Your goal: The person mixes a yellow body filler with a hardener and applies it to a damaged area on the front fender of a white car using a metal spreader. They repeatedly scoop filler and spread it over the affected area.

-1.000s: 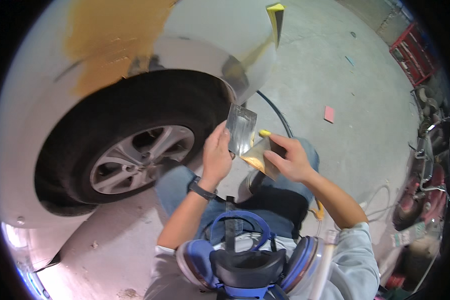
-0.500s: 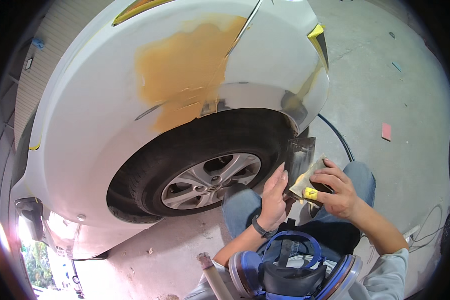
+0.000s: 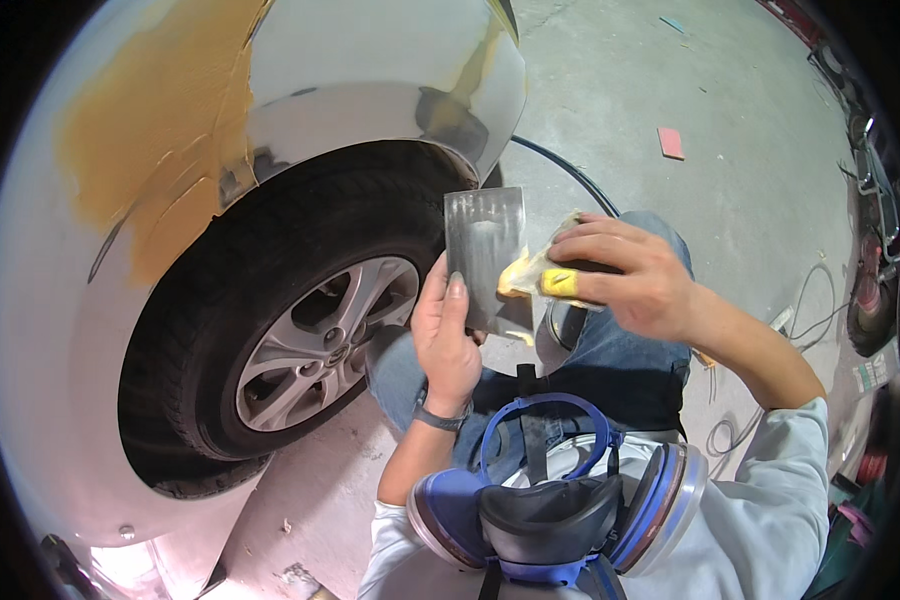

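Observation:
My left hand (image 3: pixel 448 335) grips a dark grey, smeared rectangular plate (image 3: pixel 484 240) by its left side, thumb lying on the face. In my right hand (image 3: pixel 638 278) is a pale, putty-coated spreader (image 3: pixel 536 262), with yellow filler on its edge. The spreader overlaps the plate's right edge; whether it touches cannot be made out. Yellow tape (image 3: pixel 560 283) wraps a finger of my right hand. Ahead on the left, a pale car body panel (image 3: pixel 340 120) carries a wide patch of orange-tan filler (image 3: pixel 160 120) above the wheel arch.
The car wheel (image 3: pixel 320 345) stands close beside my left hand and knee. A blue respirator mask (image 3: pixel 555 520) hangs at my chest. A black hose (image 3: pixel 570 168) runs along the concrete floor, where a pink block (image 3: pixel 671 143) lies. Thin cables (image 3: pixel 735 432) lie at right.
The view has swung right, so the car sits further left. The spreader has shifted toward the plate's right edge, baring more of the plate's face. Both hands keep their holds.

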